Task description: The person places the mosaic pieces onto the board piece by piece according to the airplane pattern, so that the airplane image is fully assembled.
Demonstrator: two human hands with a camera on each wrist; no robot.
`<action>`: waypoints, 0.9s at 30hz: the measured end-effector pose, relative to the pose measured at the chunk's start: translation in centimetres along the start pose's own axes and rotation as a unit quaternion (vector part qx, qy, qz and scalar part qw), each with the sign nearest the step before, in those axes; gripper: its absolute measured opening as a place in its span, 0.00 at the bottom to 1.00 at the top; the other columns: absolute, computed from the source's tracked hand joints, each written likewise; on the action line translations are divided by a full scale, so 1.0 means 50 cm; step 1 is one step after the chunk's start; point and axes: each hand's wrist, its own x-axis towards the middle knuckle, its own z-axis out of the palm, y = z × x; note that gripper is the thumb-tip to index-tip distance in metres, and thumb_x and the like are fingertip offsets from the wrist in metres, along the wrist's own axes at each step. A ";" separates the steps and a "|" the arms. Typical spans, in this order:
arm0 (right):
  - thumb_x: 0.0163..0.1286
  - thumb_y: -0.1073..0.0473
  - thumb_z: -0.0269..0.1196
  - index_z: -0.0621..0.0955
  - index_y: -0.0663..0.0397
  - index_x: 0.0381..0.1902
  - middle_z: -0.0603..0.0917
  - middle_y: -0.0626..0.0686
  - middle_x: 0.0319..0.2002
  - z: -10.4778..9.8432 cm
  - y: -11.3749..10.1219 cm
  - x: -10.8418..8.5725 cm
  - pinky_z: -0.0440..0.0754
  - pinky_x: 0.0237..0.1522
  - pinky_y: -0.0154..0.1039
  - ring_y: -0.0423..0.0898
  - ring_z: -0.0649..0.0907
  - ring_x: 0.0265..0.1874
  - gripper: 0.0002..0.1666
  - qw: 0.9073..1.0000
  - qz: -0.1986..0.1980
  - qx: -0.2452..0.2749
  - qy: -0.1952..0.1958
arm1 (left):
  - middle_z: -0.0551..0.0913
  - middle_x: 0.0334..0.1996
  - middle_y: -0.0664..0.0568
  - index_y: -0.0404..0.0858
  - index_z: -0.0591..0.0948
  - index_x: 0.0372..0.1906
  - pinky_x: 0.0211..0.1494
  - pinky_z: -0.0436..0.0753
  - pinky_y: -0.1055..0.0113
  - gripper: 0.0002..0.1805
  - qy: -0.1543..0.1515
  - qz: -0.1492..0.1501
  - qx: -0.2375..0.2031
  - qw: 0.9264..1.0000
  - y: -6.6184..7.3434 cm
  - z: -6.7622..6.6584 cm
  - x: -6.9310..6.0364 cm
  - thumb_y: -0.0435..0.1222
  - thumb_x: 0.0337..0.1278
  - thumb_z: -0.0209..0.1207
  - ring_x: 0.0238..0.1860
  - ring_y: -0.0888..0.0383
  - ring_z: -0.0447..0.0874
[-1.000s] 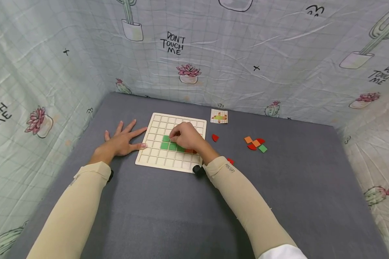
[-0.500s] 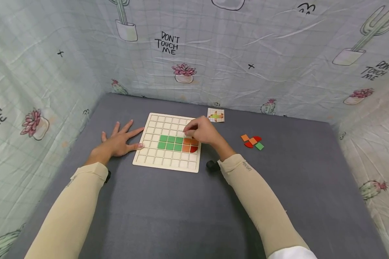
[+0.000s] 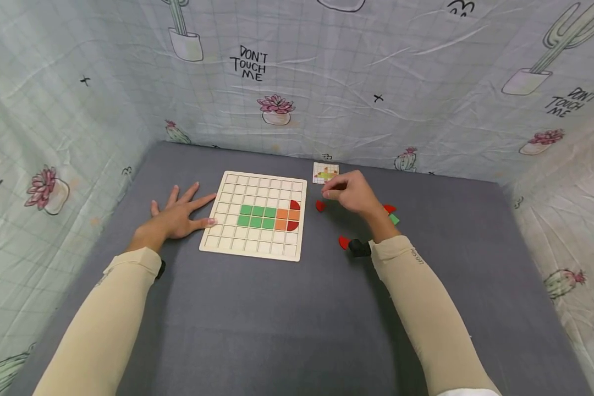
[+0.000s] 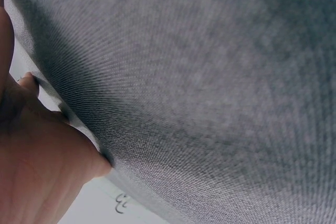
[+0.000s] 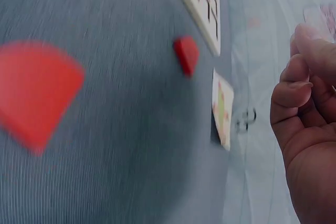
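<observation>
The person's left hand (image 3: 173, 217) lies spread flat at the nine o'clock edge of the pale, square, wood-look grid board (image 3: 252, 246), thumb on its rim; light pressure there should stop it skating on the grey cloth-covered worktop (image 3: 227, 324). The right hand (image 3: 355, 193) hangs at three o'clock from the board, its grip curled closed with nothing I can see in it. A flat red quarter-round piece (image 3: 320, 205) lies loose at eight o'clock from that hand; a second red quarter-round (image 3: 344, 242) is at six o'clock, just beside the black wrist camera (image 3: 359, 248). To pick one up well, I'd part the fingers, come down from above and pinch the straight sides, leaving the curve easy to check against the small printed card (image 3: 324, 172) at the board's two o'clock. The flat green squares (image 3: 258, 211) and flat orange squares (image 3: 282, 213) sit close together on the grid, so lowering a piece straight down looks safer than sliding it. That wrist wants lifting, too: the camera could nudge the second piece.
</observation>
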 end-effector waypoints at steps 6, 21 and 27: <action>0.70 0.65 0.70 0.90 0.68 0.43 0.91 0.60 0.41 -0.048 0.035 -0.028 0.83 0.43 0.38 0.44 0.85 0.36 0.09 0.998 0.042 -0.032 0.016 | 0.30 0.87 0.45 0.61 0.50 0.85 0.68 0.26 0.14 0.47 -0.002 0.000 -0.002 1.000 0.002 0.001 0.003 0.69 0.69 0.52 0.82 0.27 0.19; 0.72 0.63 0.69 0.90 0.67 0.46 0.90 0.66 0.45 -0.145 0.104 -0.112 0.85 0.36 0.42 0.53 0.85 0.37 0.11 0.993 0.098 -0.042 0.049 | 0.30 0.87 0.44 0.61 0.50 0.85 0.68 0.27 0.14 0.48 -0.002 0.000 0.000 1.000 -0.002 -0.001 0.002 0.70 0.68 0.51 0.82 0.26 0.20; 0.71 0.63 0.70 0.90 0.67 0.45 0.92 0.60 0.42 -0.180 0.142 -0.139 0.85 0.36 0.33 0.41 0.86 0.35 0.11 0.990 0.109 -0.059 0.072 | 0.30 0.87 0.45 0.62 0.49 0.85 0.68 0.27 0.13 0.48 -0.002 0.000 0.000 1.000 -0.006 0.000 0.005 0.71 0.67 0.51 0.82 0.27 0.19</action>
